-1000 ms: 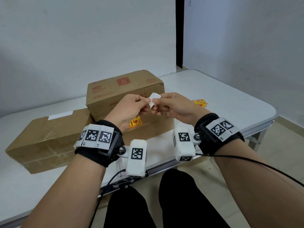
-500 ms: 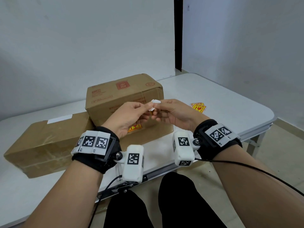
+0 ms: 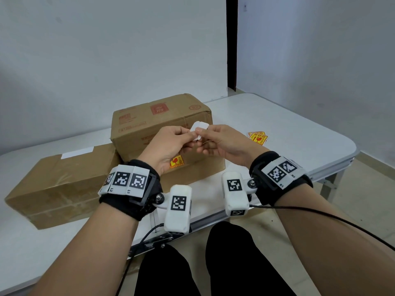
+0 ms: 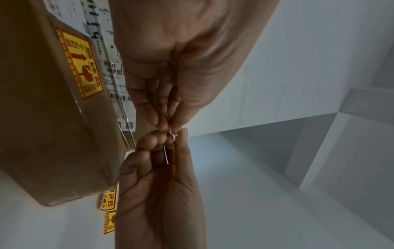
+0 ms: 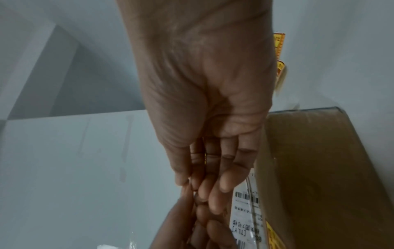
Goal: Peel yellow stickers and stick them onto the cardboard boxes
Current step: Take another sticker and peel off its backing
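Left hand (image 3: pixel 171 144), right hand (image 3: pixel 222 142) fingers pinching white-backed sticker (image 3: pixel 199 128).

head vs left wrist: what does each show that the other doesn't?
Head only: the long cardboard box lying left of the taller cardboard box, both wrist rigs, and the white back of the sticker.
Left wrist only: a white shipping label with barcodes on the taller box, and the sticker edge-on.
Both: left hand and right hand pinching the sticker, a yellow sticker already on the box, spare stickers on the table.

Taller box (image 3: pixel 158 124) behind-right of lower box (image 3: pixel 62 184); loose stickers (image 3: pixel 258 137) right
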`<action>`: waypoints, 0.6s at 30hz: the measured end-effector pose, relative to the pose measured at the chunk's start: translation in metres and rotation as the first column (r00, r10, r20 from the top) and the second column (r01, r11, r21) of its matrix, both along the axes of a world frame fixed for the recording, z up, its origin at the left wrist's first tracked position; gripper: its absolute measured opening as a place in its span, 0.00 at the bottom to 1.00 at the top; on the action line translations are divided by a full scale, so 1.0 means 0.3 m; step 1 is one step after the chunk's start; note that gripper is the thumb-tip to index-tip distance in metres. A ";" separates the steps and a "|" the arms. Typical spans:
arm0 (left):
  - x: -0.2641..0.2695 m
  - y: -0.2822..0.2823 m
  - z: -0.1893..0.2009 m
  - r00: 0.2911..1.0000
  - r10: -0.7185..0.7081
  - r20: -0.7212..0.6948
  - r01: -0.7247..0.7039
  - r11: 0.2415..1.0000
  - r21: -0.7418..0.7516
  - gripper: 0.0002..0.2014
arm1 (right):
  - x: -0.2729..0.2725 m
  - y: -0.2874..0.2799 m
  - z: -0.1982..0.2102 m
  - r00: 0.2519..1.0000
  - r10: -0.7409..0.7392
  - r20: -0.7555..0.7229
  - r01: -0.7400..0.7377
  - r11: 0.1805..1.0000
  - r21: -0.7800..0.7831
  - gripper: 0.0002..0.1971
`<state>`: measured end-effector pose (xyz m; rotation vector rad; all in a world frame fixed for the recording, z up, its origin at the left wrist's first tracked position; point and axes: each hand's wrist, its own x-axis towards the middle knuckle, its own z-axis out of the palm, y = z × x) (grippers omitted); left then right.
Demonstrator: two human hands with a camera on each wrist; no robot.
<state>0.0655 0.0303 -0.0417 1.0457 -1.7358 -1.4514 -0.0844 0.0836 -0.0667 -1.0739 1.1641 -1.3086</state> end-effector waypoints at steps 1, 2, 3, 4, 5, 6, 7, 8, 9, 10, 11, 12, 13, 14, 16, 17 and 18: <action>0.002 -0.001 0.000 1.000 -0.004 0.005 0.004 1.000 0.003 0.04 | -0.003 -0.001 -0.001 1.000 0.002 0.001 -0.002 1.000 0.000 0.09; 0.003 -0.003 0.001 1.000 -0.007 0.016 0.007 1.000 0.006 0.05 | -0.006 -0.002 -0.003 1.000 0.005 0.000 -0.005 1.000 0.001 0.09; 0.006 -0.005 0.001 0.999 -0.010 0.033 0.010 1.000 0.006 0.05 | -0.011 -0.002 -0.004 1.000 0.009 -0.002 -0.009 1.000 0.003 0.08; 0.009 -0.008 0.003 0.999 -0.016 0.050 0.016 1.000 0.003 0.05 | -0.014 -0.001 -0.006 1.000 0.013 -0.001 -0.013 1.000 0.009 0.08; 0.013 -0.009 0.006 0.998 -0.026 0.065 0.027 1.000 -0.001 0.04 | -0.019 0.000 -0.007 1.000 0.017 0.003 -0.017 1.000 0.016 0.09; 0.016 -0.010 0.011 0.996 -0.041 0.076 0.041 0.999 -0.002 0.05 | -0.024 0.003 -0.008 1.000 0.022 0.007 -0.022 1.000 0.022 0.09; 0.019 -0.012 0.016 0.995 -0.056 0.086 0.056 0.998 -0.002 0.05 | -0.029 0.006 -0.009 1.000 0.027 0.008 -0.028 0.999 0.027 0.09; 0.020 -0.015 0.022 0.993 -0.068 0.097 0.068 0.998 -0.003 0.05 | -0.035 0.009 -0.009 0.999 0.035 0.003 -0.035 0.999 0.032 0.09; 0.022 -0.017 0.027 0.991 -0.076 0.113 0.077 0.997 -0.004 0.05 | -0.040 0.011 -0.008 0.999 0.046 -0.003 -0.045 0.998 0.039 0.08; 0.023 -0.020 0.031 0.989 -0.081 0.128 0.082 0.997 -0.003 0.05 | -0.045 0.012 -0.008 0.998 0.057 -0.009 -0.057 0.997 0.046 0.07; 0.025 -0.023 0.034 0.987 -0.085 0.137 0.086 0.996 0.001 0.04 | -0.048 0.014 -0.008 0.997 0.070 -0.013 -0.069 0.996 0.054 0.07; 0.027 -0.025 0.035 0.986 -0.090 0.143 0.090 0.996 0.007 0.04 | -0.051 0.015 -0.008 0.997 0.081 -0.015 -0.080 0.995 0.062 0.07; 0.028 -0.027 0.035 0.985 -0.094 0.147 0.093 0.996 0.012 0.04 | -0.055 0.017 -0.009 0.996 0.089 -0.014 -0.088 0.994 0.069 0.07; 0.029 -0.027 0.036 0.984 -0.095 0.149 0.093 0.995 0.017 0.04 | -0.059 0.018 -0.010 0.995 0.096 -0.013 -0.094 0.993 0.075 0.08; 0.030 -0.026 0.036 0.985 -0.091 0.146 0.088 0.996 0.025 0.04 | -0.067 0.021 -0.013 0.994 0.108 -0.006 -0.107 0.991 0.086 0.07; 0.030 -0.026 0.035 0.986 -0.086 0.143 0.083 0.996 0.028 0.04 | -0.071 0.022 -0.015 0.993 0.114 -0.002 -0.114 0.989 0.091 0.07; 0.030 -0.025 0.035 0.987 -0.081 0.141 0.078 0.997 0.031 0.04 | -0.074 0.023 -0.016 0.993 0.119 -0.001 -0.119 0.988 0.096 0.06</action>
